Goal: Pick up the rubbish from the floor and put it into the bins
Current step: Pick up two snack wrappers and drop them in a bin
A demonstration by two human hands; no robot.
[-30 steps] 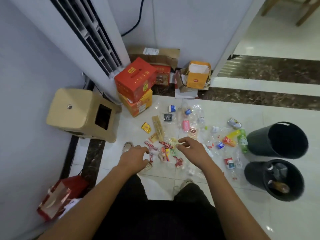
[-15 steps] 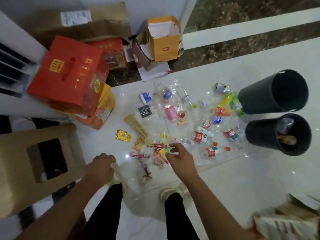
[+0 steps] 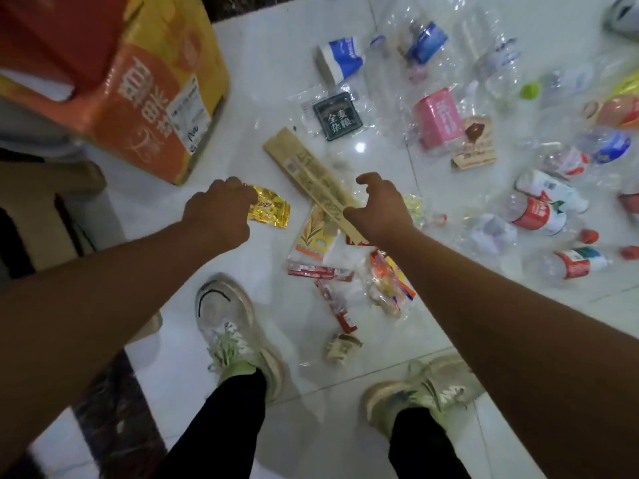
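Gold wrapper [image 3: 271, 210]: lies on the white tile floor [image 3: 294, 57], left of centre, under the left hand's fingertips.
Left hand [image 3: 218, 210]: knuckles up, fingers curled down onto the wrapper's left edge, pinching it.
Tan paper sleeve [image 3: 311, 174]: long and flat, running diagonally from centre down to the right, just beside the gold wrapper.
Right hand [image 3: 378, 209]: clawed over the sleeve's lower end, thumb at its edge; I cannot tell whether it grips.
Red stick wrappers [image 3: 320, 272]: below the right hand, among clear packets.
Dark-labelled packet [image 3: 337, 115]: above the sleeve.
Red-labelled bottles [image 3: 536, 216]: right side, with other crushed clear bottles around them.
Orange carton [image 3: 148, 108]: upper left.
Shoes [image 3: 235, 333]: pale, at the lower middle, near the litter.
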